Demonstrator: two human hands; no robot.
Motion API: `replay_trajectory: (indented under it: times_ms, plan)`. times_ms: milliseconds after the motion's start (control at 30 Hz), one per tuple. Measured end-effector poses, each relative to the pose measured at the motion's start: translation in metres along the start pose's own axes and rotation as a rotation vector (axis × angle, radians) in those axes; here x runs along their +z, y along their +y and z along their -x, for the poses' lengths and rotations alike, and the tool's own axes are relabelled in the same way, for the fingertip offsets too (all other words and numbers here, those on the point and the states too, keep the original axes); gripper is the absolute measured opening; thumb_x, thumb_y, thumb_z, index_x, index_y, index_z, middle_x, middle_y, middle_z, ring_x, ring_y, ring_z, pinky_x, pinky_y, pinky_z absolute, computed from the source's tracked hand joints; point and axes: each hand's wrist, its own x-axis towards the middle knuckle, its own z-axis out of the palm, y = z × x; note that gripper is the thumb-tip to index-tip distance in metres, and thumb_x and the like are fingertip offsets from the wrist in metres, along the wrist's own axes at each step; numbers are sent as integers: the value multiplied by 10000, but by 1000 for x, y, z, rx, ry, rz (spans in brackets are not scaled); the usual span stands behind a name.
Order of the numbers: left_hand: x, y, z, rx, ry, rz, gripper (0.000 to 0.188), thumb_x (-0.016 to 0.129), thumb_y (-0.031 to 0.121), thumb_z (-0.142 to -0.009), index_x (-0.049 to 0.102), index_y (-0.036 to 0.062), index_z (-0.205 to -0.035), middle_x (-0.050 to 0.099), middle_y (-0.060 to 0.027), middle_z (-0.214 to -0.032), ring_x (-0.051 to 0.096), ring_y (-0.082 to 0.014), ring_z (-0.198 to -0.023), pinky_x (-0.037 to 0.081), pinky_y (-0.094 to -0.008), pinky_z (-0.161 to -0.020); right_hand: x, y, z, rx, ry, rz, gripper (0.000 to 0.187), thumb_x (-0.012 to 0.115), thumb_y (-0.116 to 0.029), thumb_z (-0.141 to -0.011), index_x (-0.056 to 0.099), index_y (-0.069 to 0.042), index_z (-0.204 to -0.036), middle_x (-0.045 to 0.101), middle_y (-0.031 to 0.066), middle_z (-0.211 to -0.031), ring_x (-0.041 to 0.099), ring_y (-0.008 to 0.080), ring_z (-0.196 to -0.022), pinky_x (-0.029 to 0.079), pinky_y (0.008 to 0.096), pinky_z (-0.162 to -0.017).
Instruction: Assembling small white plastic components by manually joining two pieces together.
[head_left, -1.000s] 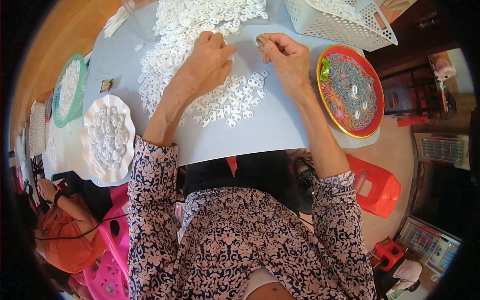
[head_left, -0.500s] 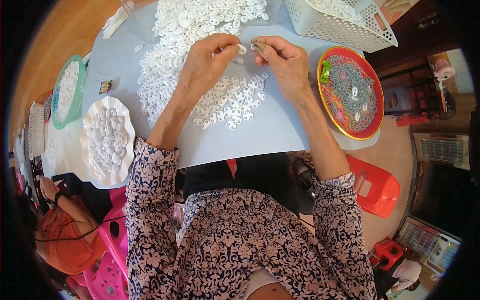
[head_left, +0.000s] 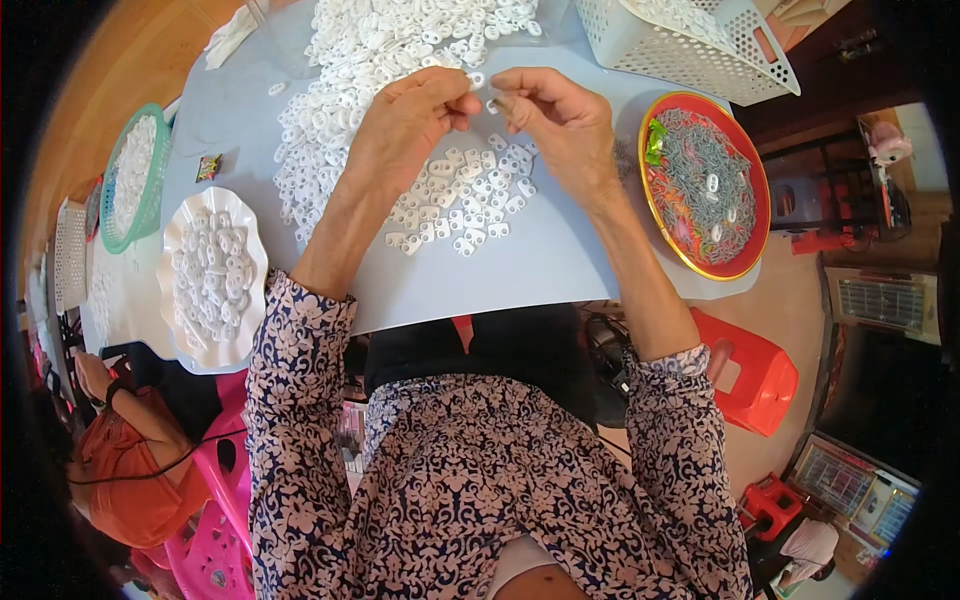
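My left hand (head_left: 408,125) pinches a small white oval plastic piece with a hole (head_left: 477,79) between thumb and finger. Close beside it, the fingertips of my right hand (head_left: 565,120) are closed on a smaller white piece (head_left: 493,105), partly hidden by the fingers. The two pieces are apart. Below the hands lies a loose spread of flat white pieces with holes (head_left: 465,205). A large heap of white oval pieces (head_left: 335,125) extends behind and left of my left hand. To the right of my right hand sits a red bowl (head_left: 700,104) of small grey screw-like parts.
A white wavy-edged dish (head_left: 215,355) of white pieces stands at the table's left, near a green basket (head_left: 158,190). A grey perforated basket (head_left: 740,85) is at the back right. A person in orange (head_left: 130,470) sits at the left. A red stool (head_left: 765,385) stands right.
My left hand has turned, and its oval piece has moved slightly up and left. My right hand's fingers have shifted a little left and down with their small piece.
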Motion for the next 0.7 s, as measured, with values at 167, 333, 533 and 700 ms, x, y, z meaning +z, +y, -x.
replay_trajectory:
  times_ms: [167, 333, 533, 700]
  plan:
    - [-3, -3, -1, -70, -103, 82, 174, 543, 136, -883, 605, -20, -836, 533, -47, -705, 515, -145, -715, 423, -282, -700, 2, -1, 0, -27, -12, 13, 195, 632, -19, -830, 622, -9, -1024, 626, 15, -839, 562, 55, -727, 473, 202, -655]
    - [-5, -6, -2, -39, -95, 91, 187, 533, 137, -893, 604, -34, -864, 539, -54, -722, 510, -158, -705, 425, -288, -696, 2, 0, 0, -34, -28, 32, 200, 630, -10, -822, 600, -6, -1020, 634, 28, -839, 569, 57, -743, 479, 204, -665]
    - [-2, -4, 0, 8, -98, 57, 189, 533, 140, -896, 611, -31, -895, 557, -54, -729, 517, -145, -698, 435, -270, -691, 3, -1, 0, -13, -10, 34, 212, 619, -1, -816, 584, -6, -1024, 637, 32, -835, 568, 57, -709, 484, 205, -646]
    - [1, -2, 1, 98, -30, -136, 174, 548, 147, -889, 627, -8, -891, 584, -39, -708, 522, -109, -679, 436, -244, -667, 4, 0, -1, -30, 10, 56, 208, 620, -8, -817, 581, -3, -1022, 638, 32, -833, 571, 59, -696, 487, 207, -637]
